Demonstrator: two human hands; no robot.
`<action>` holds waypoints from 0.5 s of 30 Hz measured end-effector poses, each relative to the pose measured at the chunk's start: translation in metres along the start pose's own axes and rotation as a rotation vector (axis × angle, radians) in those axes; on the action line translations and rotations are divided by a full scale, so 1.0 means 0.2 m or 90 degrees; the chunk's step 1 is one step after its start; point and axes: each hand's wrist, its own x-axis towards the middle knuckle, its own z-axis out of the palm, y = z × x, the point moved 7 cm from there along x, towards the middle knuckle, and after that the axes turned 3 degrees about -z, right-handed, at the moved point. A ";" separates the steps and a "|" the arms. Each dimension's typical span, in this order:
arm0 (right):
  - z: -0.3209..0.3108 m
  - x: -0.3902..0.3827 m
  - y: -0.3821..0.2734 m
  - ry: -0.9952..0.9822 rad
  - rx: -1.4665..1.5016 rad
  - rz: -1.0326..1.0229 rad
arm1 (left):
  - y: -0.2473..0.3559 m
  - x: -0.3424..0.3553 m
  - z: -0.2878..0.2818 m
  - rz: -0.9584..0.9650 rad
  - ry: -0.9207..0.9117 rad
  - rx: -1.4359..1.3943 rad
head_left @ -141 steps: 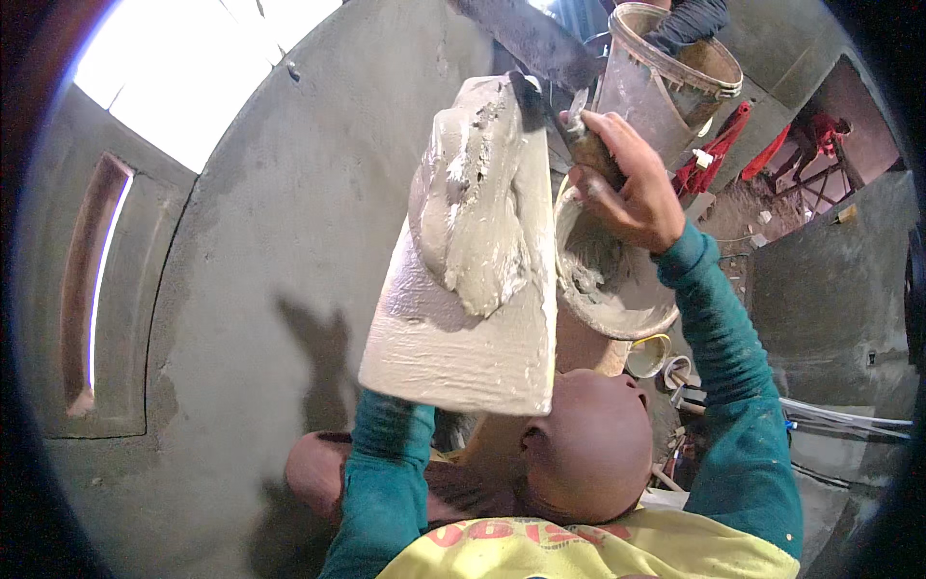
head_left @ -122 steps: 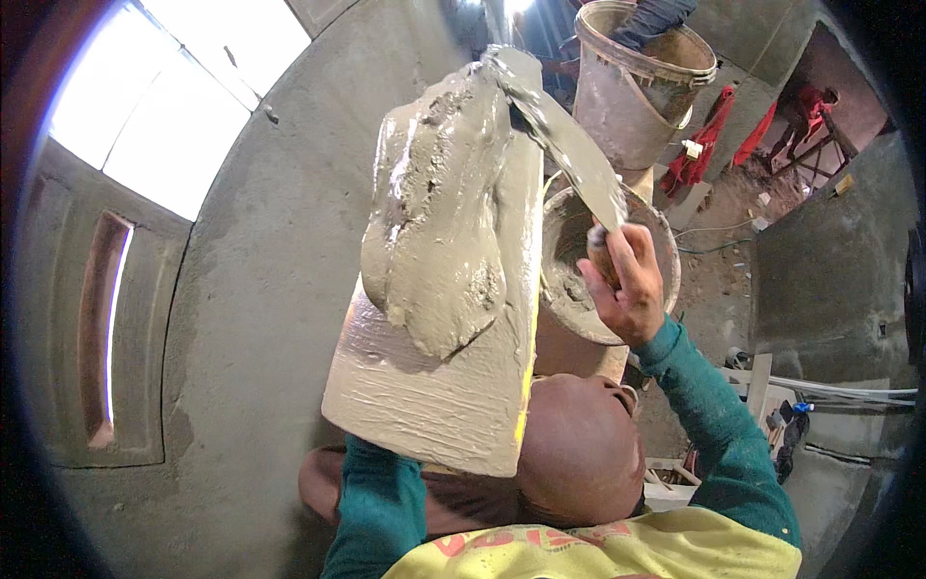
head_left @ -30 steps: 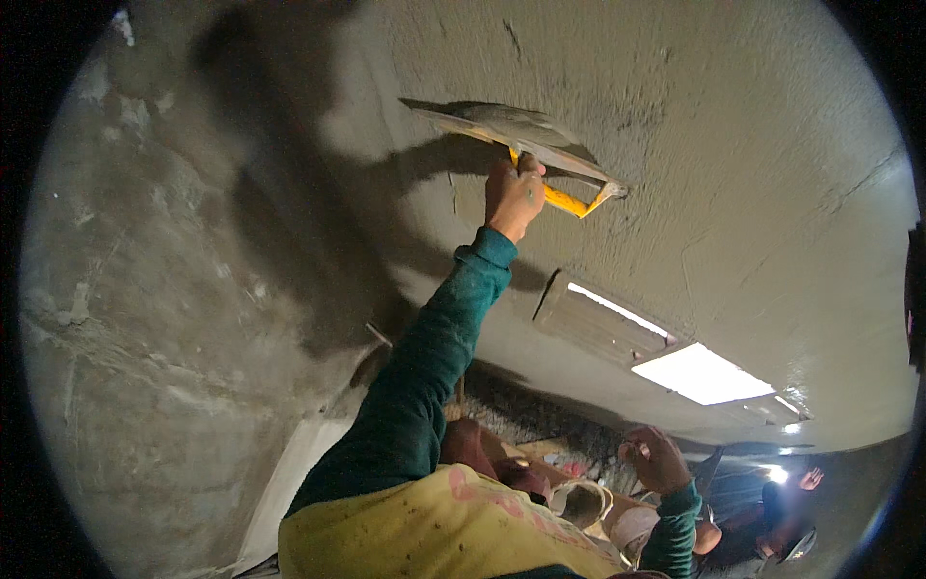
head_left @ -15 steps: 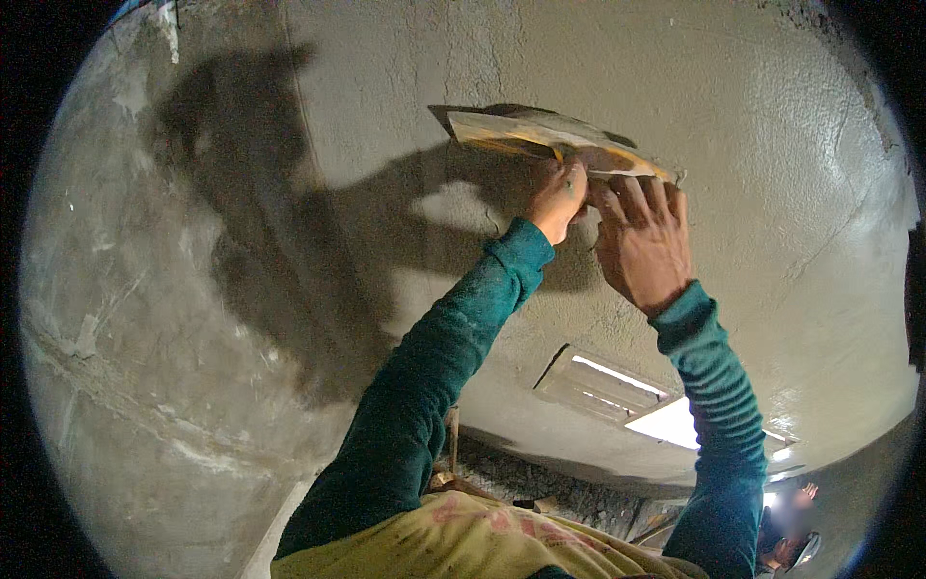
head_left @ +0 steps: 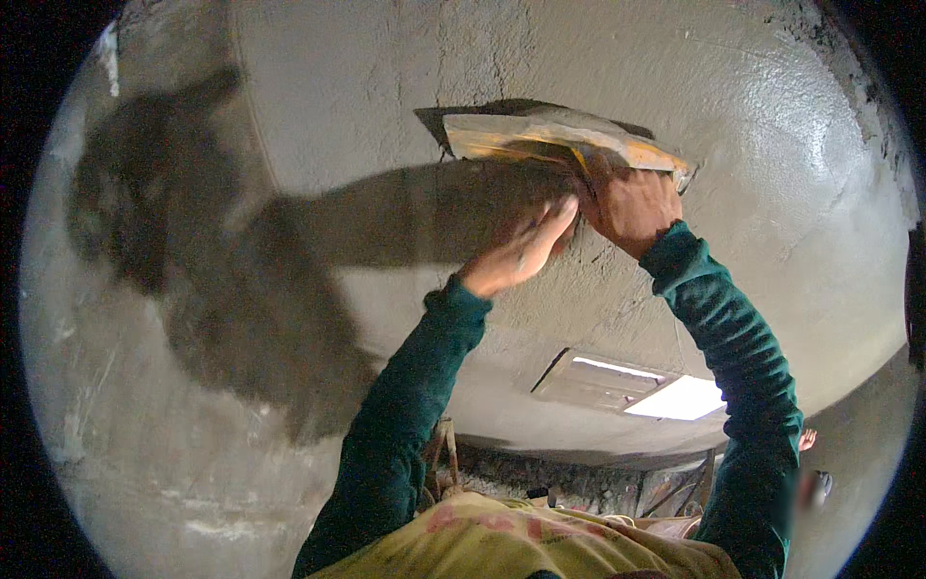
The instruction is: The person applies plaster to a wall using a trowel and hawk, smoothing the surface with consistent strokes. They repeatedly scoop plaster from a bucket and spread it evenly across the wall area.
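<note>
A long plastering float (head_left: 526,135), pale with yellow patches and smeared with plaster, lies against the wet grey plaster wall (head_left: 598,58). My right hand (head_left: 632,207) is closed round its handle, which the fingers mostly hide. Just below and left of the float is my left hand (head_left: 516,253), off the tool, its fingers stretched out and close together. Its fingertips come near my right wrist; whether they touch it or the wall, I cannot tell. A dark shadow of my arms and head falls across the plaster to the left.
Low in the wall sits a framed opening (head_left: 675,396) with bright light in it. At the left the wall surface (head_left: 106,405) is rougher and blotchy. Rubble and wooden pieces (head_left: 444,454) lie beyond my torso. Another person's hand (head_left: 807,440) shows at the lower right.
My left hand has let go of the float and moved down and left, its fingers opening out. My right hand has shifted up onto the handle. The float has barely moved.
</note>
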 end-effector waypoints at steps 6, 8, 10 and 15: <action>-0.19 0.10 0.09 0.141 -0.083 0.051 | -0.20 -0.24 -0.13 -0.187 -0.063 -0.063; -0.30 0.18 0.11 0.169 -0.170 0.053 | -0.22 -0.25 -0.23 -0.156 -0.045 -0.034; -0.36 0.19 0.18 0.219 -0.217 0.022 | -0.26 -0.25 -0.25 -0.113 -0.033 -0.009; -0.49 0.27 0.40 0.201 -0.083 0.105 | -0.30 -0.39 -0.42 -0.139 0.053 0.030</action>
